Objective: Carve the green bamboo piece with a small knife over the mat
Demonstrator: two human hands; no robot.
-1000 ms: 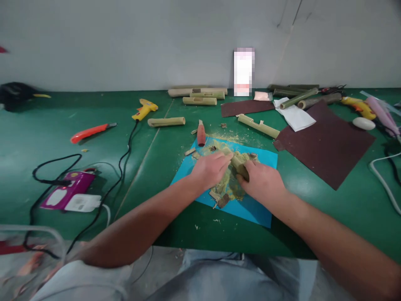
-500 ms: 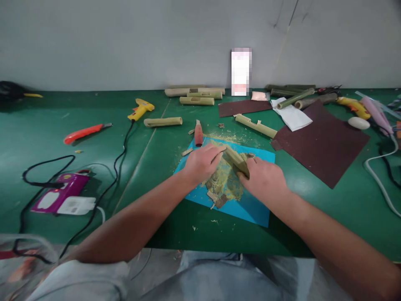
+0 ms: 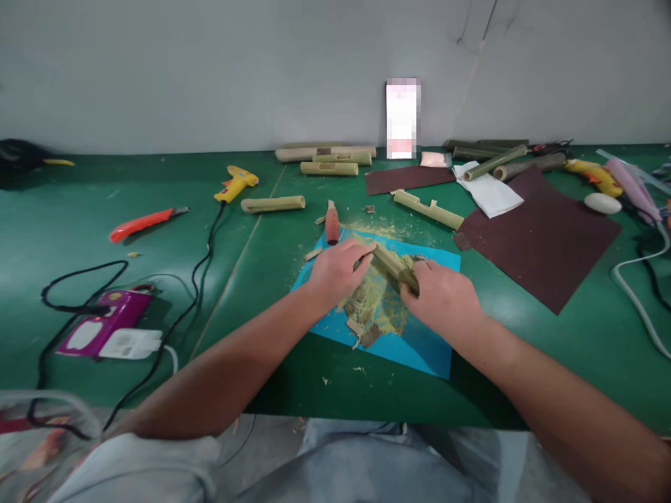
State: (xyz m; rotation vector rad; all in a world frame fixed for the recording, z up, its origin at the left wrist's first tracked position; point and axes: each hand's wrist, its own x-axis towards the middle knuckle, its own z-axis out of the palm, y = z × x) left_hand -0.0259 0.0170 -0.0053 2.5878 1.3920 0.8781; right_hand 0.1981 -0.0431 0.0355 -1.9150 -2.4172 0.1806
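A pale green bamboo tube (image 3: 389, 261) slants over a blue sheet (image 3: 427, 355) strewn with yellowish shavings and dust (image 3: 374, 300). My left hand (image 3: 340, 269) is closed around the tube's far end. Closed at the near end is my right hand (image 3: 443, 290), its thumb along a darker olive-brown patch there; whether that is a separate piece or the tube's own surface I cannot tell. Small brown scraps (image 3: 370, 335) lie among the shavings. Just beyond my left hand rests a short knife with a red handle (image 3: 332, 225).
Cut bamboo tubes (image 3: 329, 169) lie along the wall, with a notched one (image 3: 427, 209) nearer. Brown sandpaper sheets (image 3: 545, 241) are on the right. Leftward are a yellow glue gun (image 3: 237, 183), an orange utility knife (image 3: 141, 225) and a purple power strip (image 3: 105, 323) with cables.
The tube and my right hand have shifted very slightly, with both hands still gripping. Everything else on the table stays in place.
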